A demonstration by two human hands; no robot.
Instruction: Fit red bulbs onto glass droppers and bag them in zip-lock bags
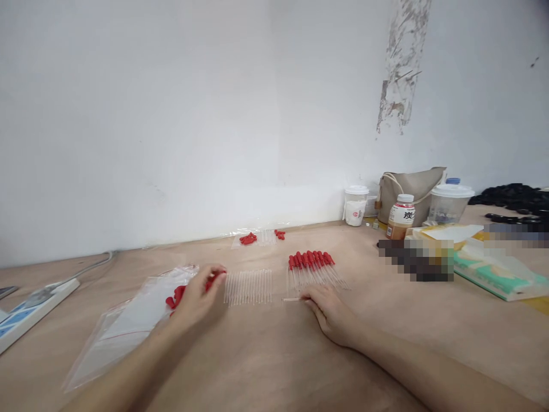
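A: Left hand (201,290), one: fingers are pinching a red bulb (210,282). Right hand (328,311), one: fingertips are pinching a clear tube (291,300), which is pointing leftward.

B: Surroundings?

A: Tube row (249,288), lying between both grips. Red-capped tubes (311,261), fanning out just beyond the right grip. Loose bulbs (176,298), lying beside the left grip.

B: Hazards?

A: Possibly two: right knuckles straying forward, scattering the capped fan; fingers squeezing too hard, cracking that slender tube.

One head-worn camera looks forward and down across the table (266,355).
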